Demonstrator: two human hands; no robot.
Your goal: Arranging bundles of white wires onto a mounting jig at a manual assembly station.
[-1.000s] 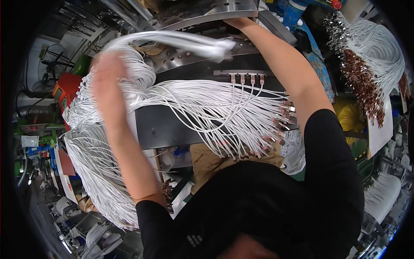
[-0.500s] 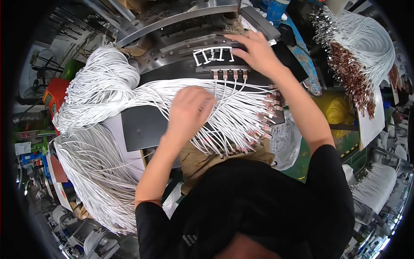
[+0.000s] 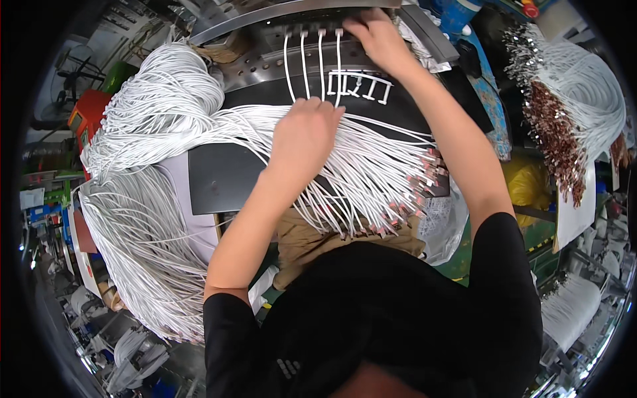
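Several white cables (image 3: 321, 69) run up from my left hand (image 3: 303, 136), whose fingers are closed around them. Their small copper-coloured connector ends (image 3: 322, 32) sit in a row along a dark bar at the metal machine (image 3: 255, 69). Just right of that row is my right hand (image 3: 381, 45), with fingers bent and blurred; what they pinch is hidden. Between the cables and my right forearm lies a white comb-shaped plastic piece (image 3: 358, 86) on the black surface. Below my left hand a thick bundle of white cables (image 3: 371, 166) fans out, its connector tips toward the right.
Coiled white cables (image 3: 162, 93) and a hanging cable bundle (image 3: 142, 259) lie at the left. More bundled cables (image 3: 584, 99) with metal tips are at the far right. A blue cup (image 3: 459, 14) stands at the back right, above a yellow bag (image 3: 526, 189).
The row of connectors has moved away from me, up to the machine. My left hand has closed on its cables; my right hand has moved up beside the row. The view has shifted slightly.
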